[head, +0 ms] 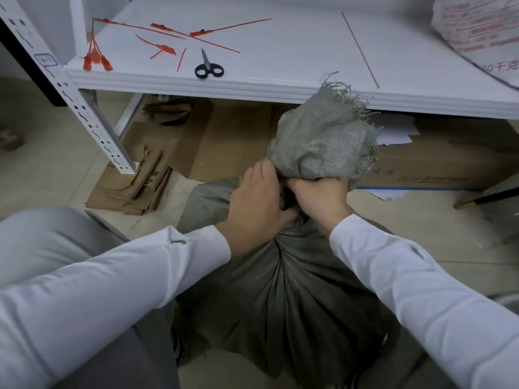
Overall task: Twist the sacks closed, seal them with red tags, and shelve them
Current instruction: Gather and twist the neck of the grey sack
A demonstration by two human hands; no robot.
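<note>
A grey woven sack stands on the floor close before the person, its neck gathered into pleats. The left hand and right hand both curl tightly round that neck, the frayed mouth bunched above them. Beyond, scissors lie near the shelf's front edge, red tags scattered toward its left corner, a white printed sack at its right end

Grey-green woven sack stands on the floor right in front of me, neck gathered tight, frayed top flopped above. Red tags lie scattered on white shelf, left part. White printed sack sits far right on it.
</note>
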